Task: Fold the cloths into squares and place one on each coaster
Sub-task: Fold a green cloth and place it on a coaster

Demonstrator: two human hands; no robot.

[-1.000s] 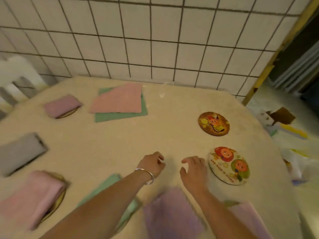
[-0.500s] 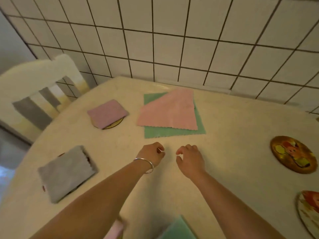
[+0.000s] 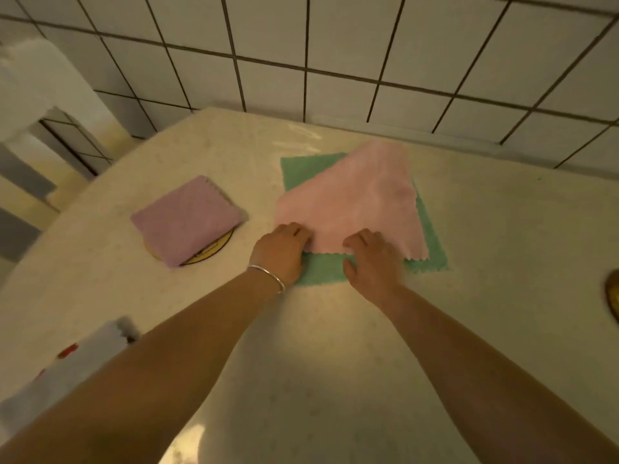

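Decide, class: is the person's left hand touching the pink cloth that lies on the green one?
Touching. The head view shows the left hand with its fingertips on the near-left edge of the pink cloth; no gap shows between them.

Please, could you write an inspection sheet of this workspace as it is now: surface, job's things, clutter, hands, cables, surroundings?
Surface: pale speckled table, mostly bare near the person.
Job's things: pink cloth unfolded, lying on green cloth; purple cloth folded on a yellow coaster; grey cloth at left edge; another coaster at right edge.
Clutter: nothing seen.
Hands: left hand and right hand at the pink cloth's near edge; grip unclear.
Cables: nothing seen.
Surroundings: tiled wall, white chair.
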